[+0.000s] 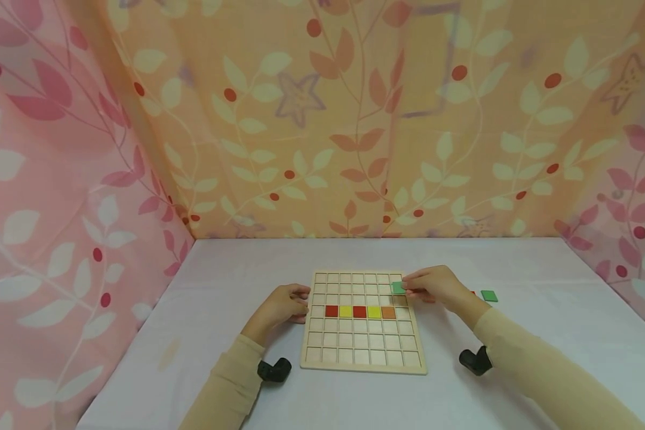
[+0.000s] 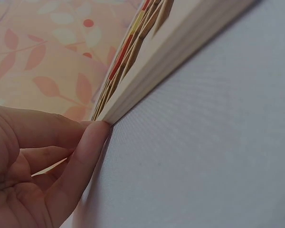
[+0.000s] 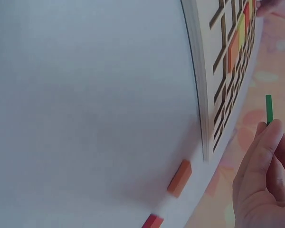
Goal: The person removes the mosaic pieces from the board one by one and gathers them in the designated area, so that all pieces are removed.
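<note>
A light wooden board [image 1: 362, 368] with a square grid lies flat on the table. In one of its rows sit a red tile [image 1: 331, 311], a yellow tile [image 1: 346, 312], another red tile [image 1: 359, 312], another yellow tile [image 1: 374, 312] and an orange tile [image 1: 388, 313]. At the board's left edge, my left hand [image 1: 282, 306] touches the rim with relaxed fingers; the left wrist view shows the thumb tip [image 2: 100, 130] against it. My right hand [image 1: 435, 286] pinches a green tile [image 3: 269, 108] above the board's far right corner.
Right of the board lie loose tiles on the white table [image 1: 236, 269]: a green one [image 1: 489, 295], a red one [image 3: 153, 221] and an orange one [image 3: 180, 178]. A patterned curtain [image 1: 344, 149] hangs behind and at both sides. Dark wrist devices [image 1: 274, 370] show below each wrist.
</note>
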A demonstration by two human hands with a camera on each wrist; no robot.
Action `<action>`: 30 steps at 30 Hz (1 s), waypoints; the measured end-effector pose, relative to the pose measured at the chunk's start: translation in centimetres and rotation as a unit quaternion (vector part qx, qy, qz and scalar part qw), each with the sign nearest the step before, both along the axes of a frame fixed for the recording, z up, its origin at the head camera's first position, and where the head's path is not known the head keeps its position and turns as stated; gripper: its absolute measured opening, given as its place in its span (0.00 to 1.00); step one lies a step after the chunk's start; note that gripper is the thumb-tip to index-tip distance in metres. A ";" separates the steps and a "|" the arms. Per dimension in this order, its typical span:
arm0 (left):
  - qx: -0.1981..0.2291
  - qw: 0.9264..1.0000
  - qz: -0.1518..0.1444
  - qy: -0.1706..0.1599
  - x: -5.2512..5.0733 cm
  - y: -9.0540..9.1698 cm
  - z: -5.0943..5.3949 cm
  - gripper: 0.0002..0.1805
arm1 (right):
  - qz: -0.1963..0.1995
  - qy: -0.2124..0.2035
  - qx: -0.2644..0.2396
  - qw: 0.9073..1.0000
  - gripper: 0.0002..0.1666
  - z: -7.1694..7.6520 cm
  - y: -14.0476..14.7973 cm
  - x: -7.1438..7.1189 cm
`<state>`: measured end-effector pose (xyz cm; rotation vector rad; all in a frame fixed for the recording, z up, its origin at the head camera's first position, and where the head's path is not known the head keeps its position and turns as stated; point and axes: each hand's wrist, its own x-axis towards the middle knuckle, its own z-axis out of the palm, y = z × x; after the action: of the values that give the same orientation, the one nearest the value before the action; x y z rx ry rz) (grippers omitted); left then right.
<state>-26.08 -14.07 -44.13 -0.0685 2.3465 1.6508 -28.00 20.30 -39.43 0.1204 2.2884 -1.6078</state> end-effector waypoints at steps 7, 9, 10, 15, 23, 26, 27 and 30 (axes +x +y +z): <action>0.001 1.000 0.003 0.002 -0.1 -0.2 0.0 0.28 | -0.004 0.009 -0.008 1.000 0.27 0.7 2.2 0.0; 0.001 1.000 0.004 0.001 -0.1 -0.2 -0.1 0.28 | -0.006 0.010 -0.008 1.000 0.27 0.8 2.9 0.0; 0.001 1.000 0.005 0.000 -0.1 -0.2 -0.1 0.28 | -0.007 0.009 -0.009 1.000 0.27 0.8 3.2 0.0; 0.004 1.000 0.008 -0.003 -0.2 -0.2 -0.2 0.28 | -0.020 -0.003 -0.020 1.000 0.28 0.9 4.6 0.2; 0.002 1.000 0.005 0.003 -0.1 -0.4 -0.4 0.28 | -0.034 -0.004 -0.002 0.999 0.30 1.0 7.0 0.3; 0.004 1.000 0.002 0.003 -0.1 -0.5 -0.4 0.28 | -0.043 -0.013 -0.006 0.999 0.31 0.9 7.8 0.2; 0.004 1.000 0.002 0.004 -0.1 -0.5 -0.4 0.28 | -0.046 -0.017 -0.006 0.999 0.31 0.9 8.1 0.1; 0.006 1.000 0.002 0.001 0.0 -0.5 -0.4 0.27 | -0.055 -0.026 -0.008 0.998 0.31 0.9 9.0 0.0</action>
<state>-26.09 -14.57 -44.53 -0.0695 2.3400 1.6662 -28.02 29.26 -38.55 0.2869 2.2648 -1.6548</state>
